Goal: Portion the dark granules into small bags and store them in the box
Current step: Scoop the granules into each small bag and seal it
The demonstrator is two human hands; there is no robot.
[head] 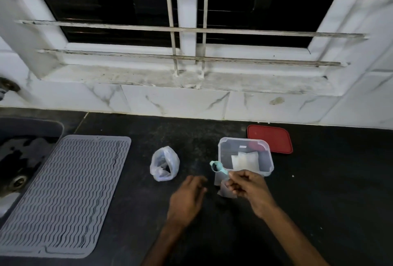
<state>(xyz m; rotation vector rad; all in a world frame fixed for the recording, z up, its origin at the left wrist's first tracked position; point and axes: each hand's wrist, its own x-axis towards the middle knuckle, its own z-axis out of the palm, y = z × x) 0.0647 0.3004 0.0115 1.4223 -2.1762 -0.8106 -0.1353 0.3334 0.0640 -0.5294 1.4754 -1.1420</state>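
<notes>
A clear plastic box (268, 155) stands on the dark counter with small white bags (244, 160) lying inside. My right hand (247, 187) pinches the handle of a teal spoon (217, 167) that carries dark granules in its bowl. The same hand also holds a small clear bag (224, 191) just in front of the box. An open plastic bag of dark granules (164, 164) sits to the left. My left hand (189, 196) hovers between that bag and the small one, fingers relaxed and holding nothing.
The box's red lid (270, 139) lies behind it by the tiled wall. A grey ribbed drying mat (66, 187) covers the counter at the left, beside a sink (19, 159). A barred window rises behind.
</notes>
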